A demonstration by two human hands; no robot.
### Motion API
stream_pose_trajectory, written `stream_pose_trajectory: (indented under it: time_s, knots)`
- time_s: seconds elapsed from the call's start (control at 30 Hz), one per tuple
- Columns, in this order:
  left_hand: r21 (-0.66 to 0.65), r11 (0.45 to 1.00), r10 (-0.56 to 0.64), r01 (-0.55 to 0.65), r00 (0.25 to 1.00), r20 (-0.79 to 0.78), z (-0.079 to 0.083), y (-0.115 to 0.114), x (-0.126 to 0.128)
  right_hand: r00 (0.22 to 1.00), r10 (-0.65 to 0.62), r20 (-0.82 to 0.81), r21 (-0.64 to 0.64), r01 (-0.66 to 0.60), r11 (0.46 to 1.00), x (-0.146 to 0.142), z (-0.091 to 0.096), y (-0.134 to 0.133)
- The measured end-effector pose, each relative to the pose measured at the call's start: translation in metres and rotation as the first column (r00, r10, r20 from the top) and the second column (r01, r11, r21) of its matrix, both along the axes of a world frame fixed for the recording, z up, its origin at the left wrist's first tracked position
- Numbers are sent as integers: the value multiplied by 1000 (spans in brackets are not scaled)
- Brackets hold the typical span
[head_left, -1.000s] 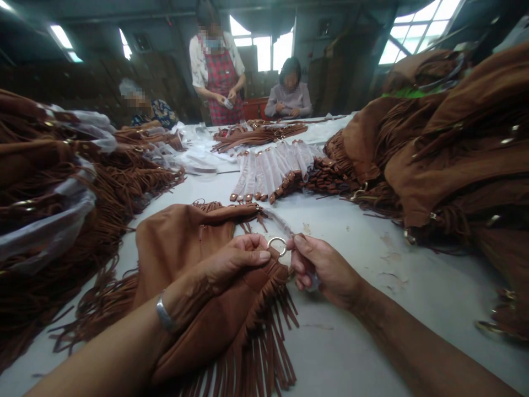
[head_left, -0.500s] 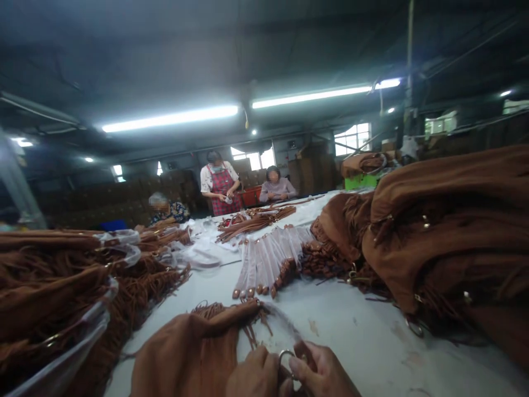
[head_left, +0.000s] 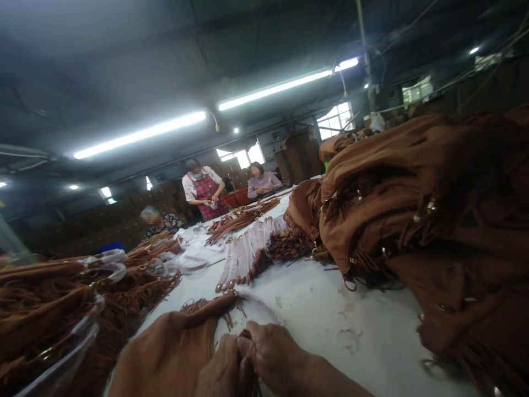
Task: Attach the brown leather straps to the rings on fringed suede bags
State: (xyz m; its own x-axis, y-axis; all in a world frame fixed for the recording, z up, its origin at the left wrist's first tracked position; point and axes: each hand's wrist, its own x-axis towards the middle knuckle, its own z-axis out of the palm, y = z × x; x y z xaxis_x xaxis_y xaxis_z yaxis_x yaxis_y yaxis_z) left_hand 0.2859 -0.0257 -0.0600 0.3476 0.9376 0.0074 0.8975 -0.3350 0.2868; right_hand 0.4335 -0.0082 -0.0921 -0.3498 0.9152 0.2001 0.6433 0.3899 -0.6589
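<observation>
A brown suede fringed bag (head_left: 165, 353) lies on the white table (head_left: 330, 314) at the bottom of the view. My left hand (head_left: 223, 369) rests on the bag's top corner with its fingers closed. My right hand (head_left: 275, 353) presses against the left one, fingers curled in a pinch. What sits between the fingertips is hidden. A strap in clear plastic wrap (head_left: 260, 306) curves away from the bag just beyond my hands.
A tall pile of brown fringed bags (head_left: 413, 209) fills the right side, and another pile with plastic wrap (head_left: 49, 298) lies on the left. Wrapped straps (head_left: 243, 248) lie fanned mid-table. Three people work at the far end, one standing in a red checked apron (head_left: 204, 190).
The view has tilted up and turned right, so my hands now sit at the bottom edge. The metal ring seen between my fingers earlier is hidden now. My hands have closed together.
</observation>
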Motion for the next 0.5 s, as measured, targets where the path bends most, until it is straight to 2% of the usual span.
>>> stream_pose_trajectory:
  time_s: [0.1,0.17,0.37,0.43,0.5]
  knots:
    - [22,999,41,-40,999,-25,-30,12,2,1000,7,9,1,-7,1000,7,2,-1]
    - [47,997,60,-58,998,-28,-40,20,0,1000,6,4,-2,-6,1000,11,1,2]
    - [93,990,110,-105,993,-52,-35,26,-7,994,-96,53,-49,99,994,25,0,17]
    - [89,990,110,-106,993,-42,-33,22,-9,1000,-27,-3,-111,27,993,26,1,18]
    - [95,990,108,-106,994,-19,-33,18,-12,985,136,-107,-202,-156,967,24,1,16]
